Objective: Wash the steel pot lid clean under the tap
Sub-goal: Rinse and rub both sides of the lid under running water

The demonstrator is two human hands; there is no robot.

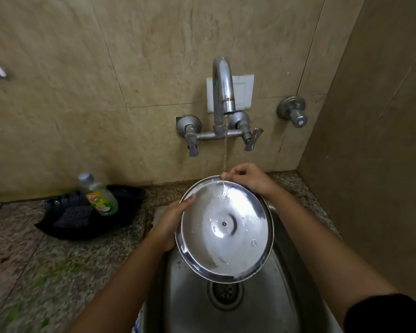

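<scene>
The round steel pot lid (223, 229) is held tilted over the sink (190, 308), its underside facing me, wet and shiny. My left hand (171, 222) grips its left rim, thumb on the inner face. My right hand (247, 179) pinches the far top rim. A thin stream of water runs from the curved wall tap (222, 90) and lands on the lid's upper edge beside my right fingers.
A green dish soap bottle (99, 195) leans in a black tray (120, 219) with a dark scrubber (73, 216) on the granite counter at left. The sink drain (225, 293) lies below the lid. A separate wall valve (293, 111) sits right of the tap. A wall closes in at right.
</scene>
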